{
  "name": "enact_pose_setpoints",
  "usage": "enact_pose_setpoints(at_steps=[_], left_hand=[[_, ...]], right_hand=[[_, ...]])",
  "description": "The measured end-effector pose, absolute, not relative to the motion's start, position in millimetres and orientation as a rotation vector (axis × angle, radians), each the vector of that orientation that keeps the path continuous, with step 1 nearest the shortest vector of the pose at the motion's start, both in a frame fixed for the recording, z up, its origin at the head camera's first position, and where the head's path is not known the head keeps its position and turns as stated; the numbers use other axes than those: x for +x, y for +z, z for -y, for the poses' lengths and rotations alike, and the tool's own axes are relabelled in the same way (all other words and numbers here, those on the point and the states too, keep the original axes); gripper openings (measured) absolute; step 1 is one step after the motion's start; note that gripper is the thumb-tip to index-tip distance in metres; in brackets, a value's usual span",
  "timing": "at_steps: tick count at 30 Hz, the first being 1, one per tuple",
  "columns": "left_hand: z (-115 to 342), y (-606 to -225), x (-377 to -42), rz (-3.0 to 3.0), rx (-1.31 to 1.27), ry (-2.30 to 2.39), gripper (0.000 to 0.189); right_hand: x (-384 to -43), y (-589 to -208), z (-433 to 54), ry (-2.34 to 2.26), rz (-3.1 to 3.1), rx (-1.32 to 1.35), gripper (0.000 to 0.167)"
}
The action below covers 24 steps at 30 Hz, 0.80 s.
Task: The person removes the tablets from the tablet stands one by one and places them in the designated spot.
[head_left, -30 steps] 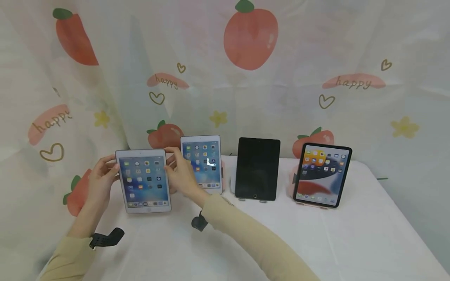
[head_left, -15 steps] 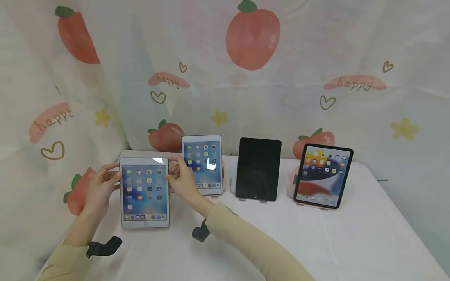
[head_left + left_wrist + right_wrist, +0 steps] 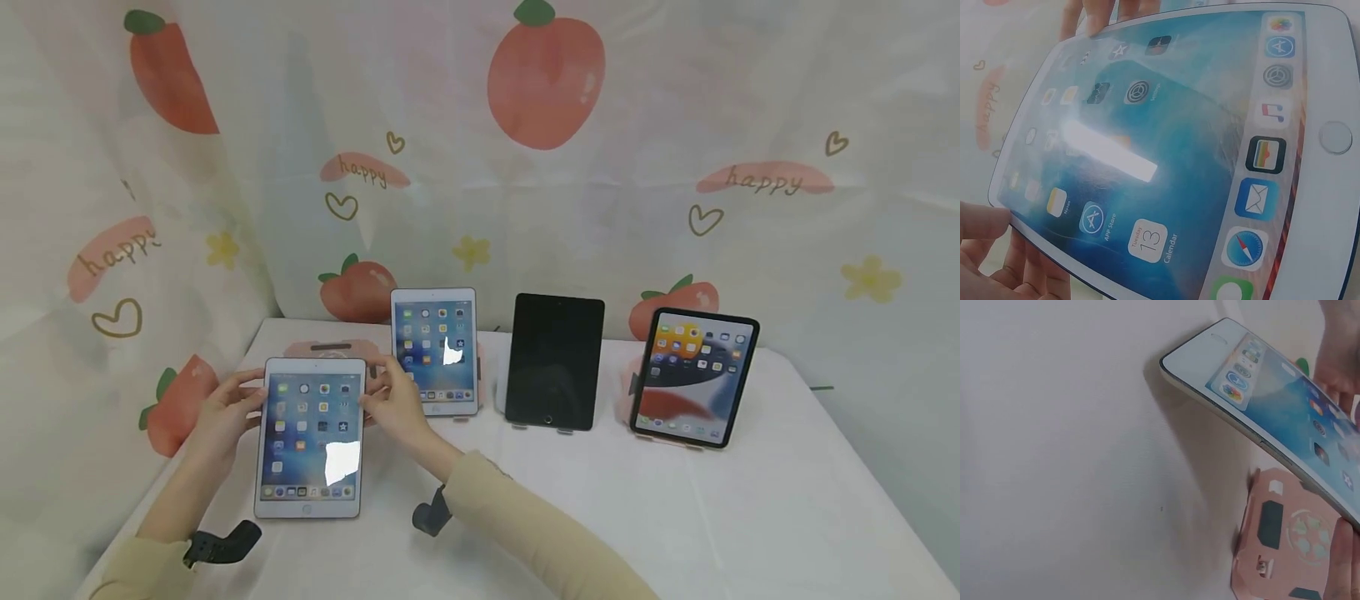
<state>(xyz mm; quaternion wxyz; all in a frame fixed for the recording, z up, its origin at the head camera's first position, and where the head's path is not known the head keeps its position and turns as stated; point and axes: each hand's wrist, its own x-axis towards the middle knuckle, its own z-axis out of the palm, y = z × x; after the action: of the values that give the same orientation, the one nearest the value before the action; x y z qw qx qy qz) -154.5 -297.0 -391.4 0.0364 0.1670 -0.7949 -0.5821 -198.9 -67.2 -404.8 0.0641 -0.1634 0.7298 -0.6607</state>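
A white tablet (image 3: 307, 437) with a lit home screen is held between both hands at the left of the table in the head view. My left hand (image 3: 225, 417) grips its left edge, thumb on the front and fingers behind. On the opposite edge, my right hand (image 3: 397, 408) pinches near the top corner. In the right wrist view the tablet slants, its lower end casting a shadow on the cloth. Behind it lies a pink stand (image 3: 1272, 550) with dark pads, partly covered by the tablet in the head view.
A second white tablet (image 3: 433, 350), a black-screened tablet (image 3: 555, 362) and a black-framed tablet (image 3: 695, 375) stand propped in a row on holders. They rest on a white-covered table (image 3: 600, 508). A fruit-printed curtain (image 3: 420, 75) hangs behind.
Both hands have brought the tablet down and toward the person in the head view, leaning its top back. The pink stand has come into sight behind it.
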Motion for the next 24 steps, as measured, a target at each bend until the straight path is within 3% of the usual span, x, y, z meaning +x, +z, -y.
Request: enact_pose_setpoints(at_steps=[16,24], left_hand=[[298,-413,-146,2.54,0.556,-1.73,0.046],[307,-430,-150,2.514,0.58,-1.809,0.04]], right_hand=[[-192,-420,66,-1.929,-2.149,-0.356,0.053],[-190,-427,67,-1.915,-2.147,-0.31,0.052]])
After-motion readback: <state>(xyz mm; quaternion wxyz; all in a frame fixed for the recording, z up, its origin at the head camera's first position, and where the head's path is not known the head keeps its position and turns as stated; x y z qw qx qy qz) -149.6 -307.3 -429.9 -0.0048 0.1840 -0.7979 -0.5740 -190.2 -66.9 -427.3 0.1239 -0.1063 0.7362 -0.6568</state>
